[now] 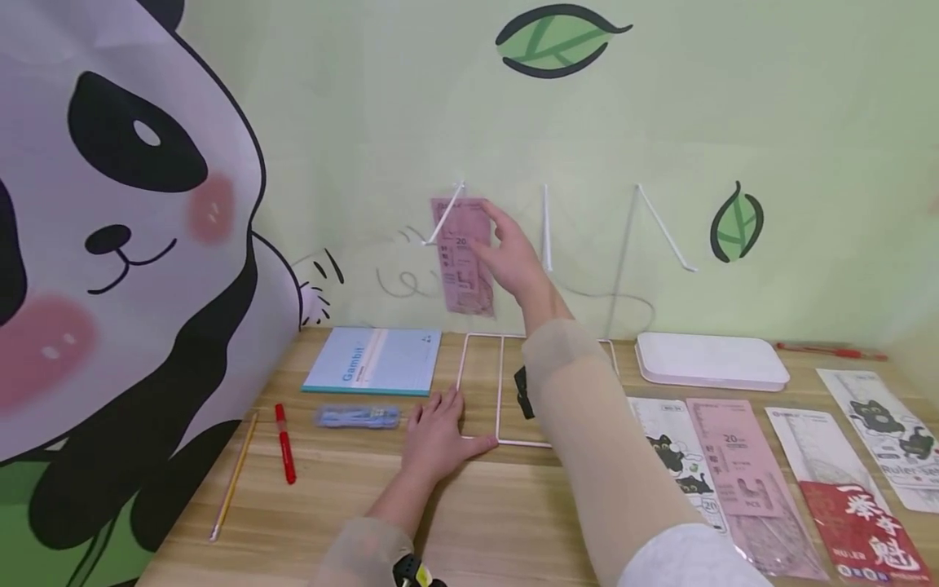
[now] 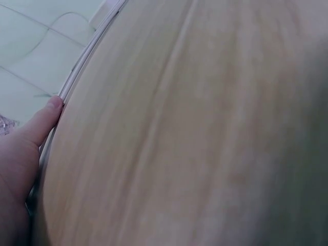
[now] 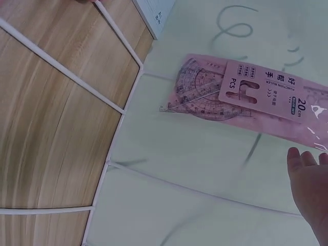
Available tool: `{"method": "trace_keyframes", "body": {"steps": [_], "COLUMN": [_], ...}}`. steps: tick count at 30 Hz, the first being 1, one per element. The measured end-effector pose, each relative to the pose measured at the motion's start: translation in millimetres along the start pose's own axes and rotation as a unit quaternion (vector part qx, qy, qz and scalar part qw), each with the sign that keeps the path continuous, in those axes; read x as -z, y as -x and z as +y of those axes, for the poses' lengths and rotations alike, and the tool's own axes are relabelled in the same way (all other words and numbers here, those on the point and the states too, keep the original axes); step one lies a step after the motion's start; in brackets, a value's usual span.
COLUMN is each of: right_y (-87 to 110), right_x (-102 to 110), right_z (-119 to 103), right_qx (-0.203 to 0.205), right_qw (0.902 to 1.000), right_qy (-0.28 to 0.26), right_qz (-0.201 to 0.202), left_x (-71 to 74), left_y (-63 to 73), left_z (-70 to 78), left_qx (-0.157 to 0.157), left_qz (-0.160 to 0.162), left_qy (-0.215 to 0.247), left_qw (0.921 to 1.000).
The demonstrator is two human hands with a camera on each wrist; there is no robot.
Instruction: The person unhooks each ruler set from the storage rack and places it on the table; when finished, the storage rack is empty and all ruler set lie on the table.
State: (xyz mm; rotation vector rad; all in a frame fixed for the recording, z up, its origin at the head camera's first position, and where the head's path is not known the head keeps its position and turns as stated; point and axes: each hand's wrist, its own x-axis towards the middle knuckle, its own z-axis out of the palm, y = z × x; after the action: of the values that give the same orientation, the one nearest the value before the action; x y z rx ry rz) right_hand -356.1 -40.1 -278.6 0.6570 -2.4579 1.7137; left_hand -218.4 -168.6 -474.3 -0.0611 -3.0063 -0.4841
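Note:
A pink ruler-set packet (image 1: 460,277) hangs from the left hook (image 1: 446,214) of a white wire rack. Beside the packet's right edge is my right hand (image 1: 516,254), thumb and fingers spread. In the right wrist view its fingertips (image 3: 294,154) lie along the edge of the packet (image 3: 205,87), without a visible grip on it. My left hand (image 1: 438,436) rests on the front left corner of the rack's wire base (image 1: 499,391), fingers spread. The left wrist view has the thumb (image 2: 46,115) against the white wire (image 2: 87,54).
Two more hooks (image 1: 663,228) project on the right. Several ruler packets (image 1: 744,481) lie at the table's right, before a white case (image 1: 711,361) and a red pen (image 1: 829,350). Leftward are a blue notebook (image 1: 374,359), a bluish packet (image 1: 357,417), a red marker (image 1: 284,444) and a pencil (image 1: 235,477).

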Motion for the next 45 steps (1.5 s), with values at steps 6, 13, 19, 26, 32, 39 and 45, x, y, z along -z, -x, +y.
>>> {"method": "trace_keyframes", "body": {"steps": [6, 13, 19, 26, 32, 39, 45], "right_y": [-0.2, 1.9, 6.0, 13.4, 20.9, 31.2, 42.0], "right_x": [4.7, 4.8, 2.6, -3.6, -7.4, -9.1, -11.3], "right_z": [0.6, 1.1, -0.8, -1.3, -0.4, -4.6, -5.2], "right_qx": [0.036, 0.011, 0.006, 0.023, 0.035, 0.062, 0.073], "right_qw": [0.9993, 0.9991, 0.999, 0.9973, 0.9975, 0.9938, 0.9945], "right_qy": [0.004, -0.033, -0.037, -0.068, -0.061, -0.089, -0.074], "right_qz": [-0.007, -0.022, -0.024, -0.019, -0.011, -0.02, -0.014], "left_x": [-2.3, -4.0, -4.2, -4.2, -3.6, -0.3, 0.5], "left_y": [0.3, 0.2, 0.5, 0.7, 0.8, 0.9, 0.7], "left_z": [5.4, 9.7, 9.3, 7.6, 5.2, 3.6, 4.9], "left_qx": [0.001, -0.002, 0.005, 0.003, -0.002, 0.0, -0.001], "left_qz": [0.001, -0.007, -0.009, -0.011, -0.001, 0.001, 0.0], "left_qy": [-0.001, 0.006, 0.002, 0.003, 0.005, 0.011, 0.019], "left_qw": [1.0, 1.0, 0.9999, 0.9999, 1.0, 0.9999, 0.9998]}}
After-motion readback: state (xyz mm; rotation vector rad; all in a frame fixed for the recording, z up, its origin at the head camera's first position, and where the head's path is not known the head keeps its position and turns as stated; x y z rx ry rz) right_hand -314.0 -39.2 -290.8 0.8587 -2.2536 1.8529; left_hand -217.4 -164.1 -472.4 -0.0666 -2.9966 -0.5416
